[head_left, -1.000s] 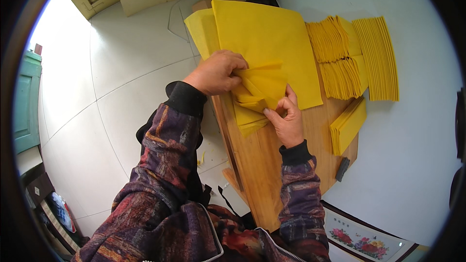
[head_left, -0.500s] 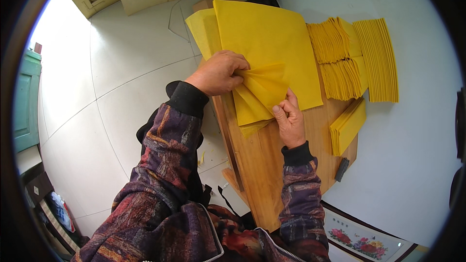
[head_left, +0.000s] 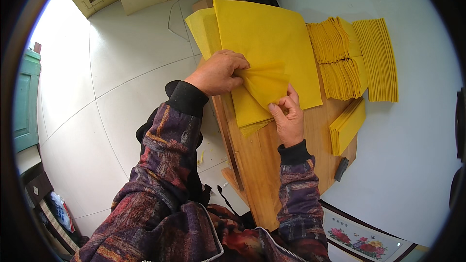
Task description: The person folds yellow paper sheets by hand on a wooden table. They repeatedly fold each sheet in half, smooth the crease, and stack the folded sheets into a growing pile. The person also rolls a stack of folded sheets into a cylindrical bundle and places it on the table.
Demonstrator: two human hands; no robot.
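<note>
A thin yellow sheet [head_left: 264, 83] is bunched into fan-like folds between my two hands. My left hand [head_left: 222, 72] is closed on its gathered left end. With thumb and fingers, my right hand [head_left: 289, 116] pinches the sheet's lower right corner. Beneath it lies a stack of large flat yellow sheets [head_left: 272, 29], spread across the wooden table [head_left: 264, 170] and reaching past its left edge. The fingertips of my left hand are partly hidden by the folds.
Bundles of pleated yellow sheets [head_left: 330, 43] stand at the table's right side, beside a taller folded stack [head_left: 376, 60]. Nearer me are a flat folded yellow bundle [head_left: 347, 126] and a small dark grey block [head_left: 341, 169]. A framed flower picture [head_left: 361, 237] is at lower right.
My right hand has shifted very slightly left and up with the sheet's corner. The sheet between my hands now looks smoother and less creased. My left hand stays put.
</note>
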